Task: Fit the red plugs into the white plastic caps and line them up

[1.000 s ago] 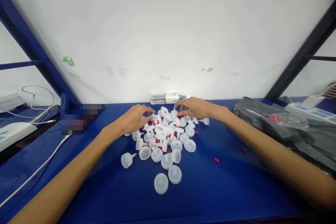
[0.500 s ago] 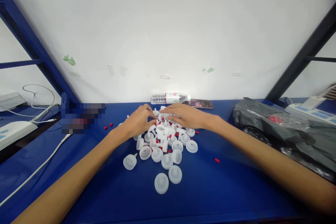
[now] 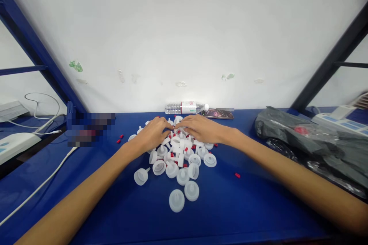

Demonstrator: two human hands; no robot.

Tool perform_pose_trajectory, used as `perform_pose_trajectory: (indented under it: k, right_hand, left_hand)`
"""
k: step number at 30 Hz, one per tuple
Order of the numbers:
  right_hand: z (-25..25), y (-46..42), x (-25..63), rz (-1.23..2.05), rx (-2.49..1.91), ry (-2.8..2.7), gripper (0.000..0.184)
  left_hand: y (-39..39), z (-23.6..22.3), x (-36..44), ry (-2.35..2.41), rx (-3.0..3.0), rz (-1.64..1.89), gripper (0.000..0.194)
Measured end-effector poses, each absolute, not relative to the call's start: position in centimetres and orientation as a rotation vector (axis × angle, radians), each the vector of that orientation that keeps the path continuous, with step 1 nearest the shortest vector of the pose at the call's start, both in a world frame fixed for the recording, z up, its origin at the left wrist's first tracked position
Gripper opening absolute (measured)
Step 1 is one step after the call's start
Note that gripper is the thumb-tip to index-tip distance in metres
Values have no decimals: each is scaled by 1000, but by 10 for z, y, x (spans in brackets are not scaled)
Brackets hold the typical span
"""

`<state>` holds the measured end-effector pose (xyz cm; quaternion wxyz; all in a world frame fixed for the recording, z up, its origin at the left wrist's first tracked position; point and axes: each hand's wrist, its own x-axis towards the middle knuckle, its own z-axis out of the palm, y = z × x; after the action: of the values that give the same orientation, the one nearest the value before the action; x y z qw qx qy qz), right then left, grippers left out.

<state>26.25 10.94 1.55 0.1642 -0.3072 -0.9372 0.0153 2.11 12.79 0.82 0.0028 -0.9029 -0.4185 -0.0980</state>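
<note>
A heap of several white plastic caps (image 3: pixel 177 160) mixed with small red pieces lies on the blue table (image 3: pixel 230 206). My left hand (image 3: pixel 152 134) rests on the far left of the heap with fingers curled over the caps. My right hand (image 3: pixel 199 128) lies on the far right of it, fingers bent and pointing left. The fingertips of both hands nearly meet over the back of the heap. Whether either hand holds a piece is hidden under the fingers.
A clear water bottle (image 3: pixel 185 107) lies by the wall with a phone (image 3: pixel 217 113) beside it. A dark plastic bag (image 3: pixel 310 141) fills the right side. A white cable (image 3: pixel 43 183) runs along the left. Loose red pieces (image 3: pixel 237 175) dot the table.
Both hands drew together over the back of the heap: the right hand slid left, uncovering the phone, and the left hand moved slightly right. Fingers curled in more.
</note>
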Motion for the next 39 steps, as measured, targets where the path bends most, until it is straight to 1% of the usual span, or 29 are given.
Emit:
perform_pose_trajectory:
  k: [4, 8, 11, 14, 22, 28, 31, 35, 39]
  right_hand:
    - [14, 109, 261, 56, -856, -2668, 35]
    - [16, 109, 261, 78, -850, -2655, 23]
    - [18, 107, 260, 94, -855, -2642, 19]
    - [21, 105, 259, 106, -855, -2632, 22]
    - [19, 106, 259, 133, -859, -2645, 28]
    - [20, 107, 261, 164, -898, -2662, 20]
    - [29, 103, 262, 168, -941, -2647, 22]
    - [47, 105, 274, 130, -1061, -2603, 27]
    - [54, 118, 300, 93, -1313, -2581, 29]
  left_hand:
    - [126, 13, 22, -1315, -2853, -297, 24]
    - [125, 17, 21, -1335, -2848, -321, 27]
    - [125, 16, 21, -1313, -2869, -330, 29]
    - [125, 13, 21, -1282, -2884, -348, 29]
    - [129, 14, 23, -1266, -2912, -370, 22]
    - [126, 26, 18, -1333, -2966, -421, 23]
    - [123, 32, 15, -1327, -2994, -470, 23]
    - [118, 38, 16, -1310, -3033, -513, 25]
    - [115, 37, 21, -1259, -3101, -450, 22]
